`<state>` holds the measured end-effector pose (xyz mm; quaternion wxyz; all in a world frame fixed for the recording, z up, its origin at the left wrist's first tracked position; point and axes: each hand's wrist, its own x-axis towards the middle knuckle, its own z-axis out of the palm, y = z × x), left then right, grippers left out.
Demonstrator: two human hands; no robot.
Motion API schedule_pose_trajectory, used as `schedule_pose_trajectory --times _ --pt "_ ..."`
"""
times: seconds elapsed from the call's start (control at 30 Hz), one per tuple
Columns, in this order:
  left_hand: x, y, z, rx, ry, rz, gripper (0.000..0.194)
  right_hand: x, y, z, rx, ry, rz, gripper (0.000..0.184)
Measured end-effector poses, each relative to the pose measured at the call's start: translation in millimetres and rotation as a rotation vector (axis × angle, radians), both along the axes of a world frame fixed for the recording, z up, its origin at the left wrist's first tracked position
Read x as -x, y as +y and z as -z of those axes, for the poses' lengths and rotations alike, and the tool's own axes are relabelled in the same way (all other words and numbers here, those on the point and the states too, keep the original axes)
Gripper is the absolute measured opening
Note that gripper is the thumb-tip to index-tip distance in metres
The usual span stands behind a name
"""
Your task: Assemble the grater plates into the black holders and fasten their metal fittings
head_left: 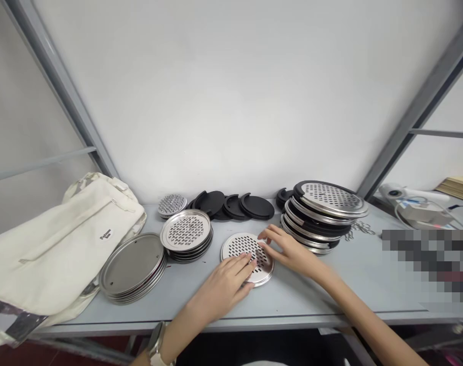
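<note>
A round metal grater plate (239,244) with rows of slots lies on the grey table in front of me. My left hand (231,279) rests over its near left part, fingers stretched across the slots and the thumb by the near rim. At the right side, my right hand (282,247) touches the plate with bent fingers held apart. Left of the plate stands a stack of grater plates with raised teeth (187,231). To the right rises a taller stack of larger metal discs and black rings (318,218), topped by a slotted plate.
Plain metal discs (134,264) are stacked at the left, beside a cream bag (74,244). Black round covers (256,207) and a small grater plate (172,204) lie along the wall. Metal hooks (359,229) and a white corded device (422,203) are at the right.
</note>
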<state>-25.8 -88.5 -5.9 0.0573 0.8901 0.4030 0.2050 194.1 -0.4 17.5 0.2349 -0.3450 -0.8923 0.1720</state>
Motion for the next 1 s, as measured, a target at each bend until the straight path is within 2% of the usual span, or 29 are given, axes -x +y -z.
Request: schedule_pose_trajectory --times 0.17,0.3,0.43,0.5,0.57,0.63,0.8,0.93,1.0 --pt "-1 0 1.8 -0.035 -0.002 -0.005 0.044 -23 -37 -15.8 -0.005 -0.051 0.027 0.021" --pt "-1 0 4.0 -0.077 -0.01 -0.02 0.04 -30 -41 -25.9 -0.03 -0.067 0.067 0.019" --pt "-1 0 7.1 -0.125 -0.014 -0.022 0.036 -8 -7 -19.5 -0.093 -0.161 0.108 0.016" --pt "-1 1 9.4 -0.152 -0.001 -0.028 0.033 13 17 -13.1 -0.167 -0.271 0.249 0.019" --pt "-1 2 11.9 -0.179 0.018 -0.033 0.031 34 40 -7.8 -0.136 -0.339 0.436 0.025" --pt "-1 2 13.7 -0.198 0.028 -0.041 0.031 55 58 -5.3 -0.114 -0.308 0.498 0.03" --pt "-2 2 14.8 -0.225 0.027 -0.028 0.032 98 83 -7.3 -0.02 -0.171 0.446 0.023" --pt "-2 2 14.0 -0.236 0.027 -0.035 0.032 131 108 -7.7 0.172 -0.058 0.389 0.033" --pt "-2 2 13.0 -0.228 0.029 -0.041 0.033 143 123 -5.7 0.281 -0.003 0.365 0.031"
